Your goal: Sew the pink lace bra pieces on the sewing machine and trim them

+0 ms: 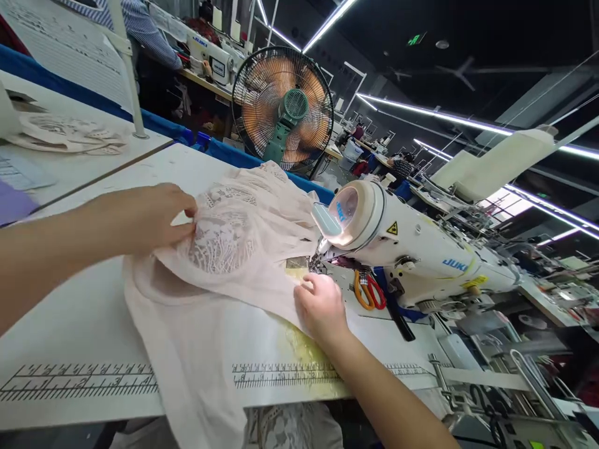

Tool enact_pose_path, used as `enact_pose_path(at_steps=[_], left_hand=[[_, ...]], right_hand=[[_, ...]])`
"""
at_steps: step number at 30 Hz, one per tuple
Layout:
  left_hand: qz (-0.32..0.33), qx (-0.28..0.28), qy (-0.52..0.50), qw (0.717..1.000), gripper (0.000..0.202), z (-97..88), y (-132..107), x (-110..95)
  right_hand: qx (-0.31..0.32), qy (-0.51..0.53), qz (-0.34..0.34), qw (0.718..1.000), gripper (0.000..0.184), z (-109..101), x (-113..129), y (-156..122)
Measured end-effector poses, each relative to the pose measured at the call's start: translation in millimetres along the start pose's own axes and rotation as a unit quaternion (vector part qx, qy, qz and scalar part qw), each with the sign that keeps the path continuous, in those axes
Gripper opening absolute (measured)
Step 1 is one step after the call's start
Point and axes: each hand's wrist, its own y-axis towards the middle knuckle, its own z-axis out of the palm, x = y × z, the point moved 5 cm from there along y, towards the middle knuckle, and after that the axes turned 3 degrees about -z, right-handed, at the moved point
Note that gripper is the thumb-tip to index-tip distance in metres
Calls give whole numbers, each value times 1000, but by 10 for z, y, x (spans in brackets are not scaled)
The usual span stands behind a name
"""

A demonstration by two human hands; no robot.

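Observation:
A pale pink bra with lace cups (224,240) lies across the white sewing table, one wide band hanging over the front edge. My left hand (161,218) pinches the upper edge of a lace cup between thumb and fingers. Close to the needle, my right hand (322,305) is closed on the bra's band, its fingertips curled on the fabric. The white JUKI sewing machine (397,237) stands just beyond that hand, its presser foot (318,260) beside the fabric. Whether the fabric lies under the foot I cannot tell.
Scissors with orange and red handles (369,292) lie by the machine. A printed ruler (281,375) runs along the table's front. Behind the table stands a large fan (283,106). More lace pieces (70,132) lie at left. A person in a striped sleeve (150,31) sits farther back.

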Motion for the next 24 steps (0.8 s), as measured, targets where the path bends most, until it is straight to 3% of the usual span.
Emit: enact_pose_path(at_steps=[2,3,6,9,12,16,20,24], left_hand=[[20,-81,35,996,31,-54,-38,-347],[52,-89,25,994,27,-20,-66,-581],[217,42,-80,972,28,334,-156,-1339],[286,116,-153,939,21,721,-196,-1747],[305,69,-161,936,23,951,-185,-1787],[357,-18,-103,928,31,1013,-198,-1748],[351,15,-46,935,28,1034,-127,-1795],[327,43,-7,944,32,1033,-17,-1862]], right_hand=[[2,-33,4,999,17,17,25,41],[7,-45,2,999,18,29,40,55],[23,-67,-8,997,15,57,87,67],[30,-64,-20,997,15,48,111,7],[27,-43,-50,997,28,24,92,-144],[-25,-1,-110,994,36,-27,37,-440],[-70,14,-121,990,33,-102,-22,-698],[-73,18,-114,991,30,-174,-60,-827]])
